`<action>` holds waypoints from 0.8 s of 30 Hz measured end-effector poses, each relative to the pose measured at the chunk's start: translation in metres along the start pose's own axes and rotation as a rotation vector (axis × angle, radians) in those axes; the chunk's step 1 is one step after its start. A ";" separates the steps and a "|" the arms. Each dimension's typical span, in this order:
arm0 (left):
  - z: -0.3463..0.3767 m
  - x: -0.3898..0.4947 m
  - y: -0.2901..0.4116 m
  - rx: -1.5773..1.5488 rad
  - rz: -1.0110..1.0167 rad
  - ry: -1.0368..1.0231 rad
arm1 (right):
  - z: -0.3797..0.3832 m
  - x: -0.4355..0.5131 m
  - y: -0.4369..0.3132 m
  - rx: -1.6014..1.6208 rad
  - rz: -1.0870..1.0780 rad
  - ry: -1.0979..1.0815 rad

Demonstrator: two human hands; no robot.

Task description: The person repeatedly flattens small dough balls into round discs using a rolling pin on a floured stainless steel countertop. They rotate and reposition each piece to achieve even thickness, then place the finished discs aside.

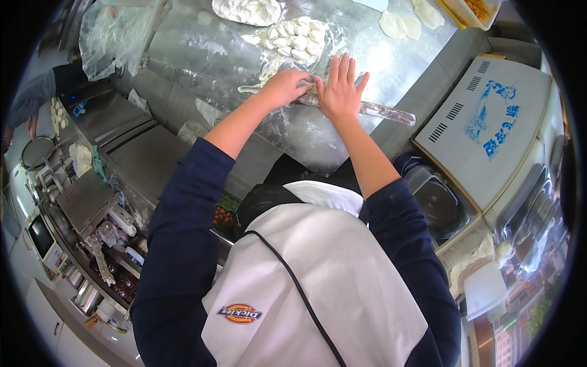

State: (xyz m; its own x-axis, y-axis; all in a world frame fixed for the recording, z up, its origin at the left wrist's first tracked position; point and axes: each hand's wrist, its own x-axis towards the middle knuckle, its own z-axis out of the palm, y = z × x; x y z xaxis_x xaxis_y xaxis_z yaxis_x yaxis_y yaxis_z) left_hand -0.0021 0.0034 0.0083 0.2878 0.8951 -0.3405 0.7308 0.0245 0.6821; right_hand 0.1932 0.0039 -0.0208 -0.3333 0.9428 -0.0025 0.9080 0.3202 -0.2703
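Note:
My left hand [285, 88] is curled at the near side of the floured metal worktop [206, 59], its thumb and fingers on the edge of a small dough piece [312, 88] that is mostly hidden. Beside it my right hand [341, 91] lies flat with fingers spread, the palm over a flour-dusted rolling pin [387, 113]. The pin's right end sticks out past that hand. Just beyond both hands sits a heap of small floured dough pieces [298, 40]. Farther back is a larger floury mound [247, 10], perhaps dough or flour. Flat round wrappers [393, 25] lie at the far right.
A container of orange-yellow filling [479, 9] stands at the far right corner. To the right is a white chest freezer [490, 124]. Clear plastic sheeting [117, 39] hangs at the left. Another person's hand [32, 127] is near a round pan [38, 152].

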 end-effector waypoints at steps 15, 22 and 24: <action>-0.001 -0.002 0.004 0.073 -0.119 -0.051 | -0.002 -0.001 0.001 -0.006 -0.014 0.053; 0.006 -0.007 -0.003 -0.138 -0.104 0.099 | -0.016 -0.070 -0.012 -0.024 0.010 -0.114; 0.005 -0.008 0.002 -0.161 -0.141 0.094 | -0.016 -0.079 -0.013 -0.042 0.014 -0.128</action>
State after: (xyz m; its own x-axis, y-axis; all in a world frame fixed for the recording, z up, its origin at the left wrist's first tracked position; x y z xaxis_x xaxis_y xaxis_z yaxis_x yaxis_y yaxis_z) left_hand -0.0003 -0.0061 0.0094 0.1256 0.9152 -0.3829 0.6494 0.2159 0.7292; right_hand 0.2117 -0.0730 -0.0015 -0.3481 0.9285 -0.1293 0.9215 0.3137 -0.2289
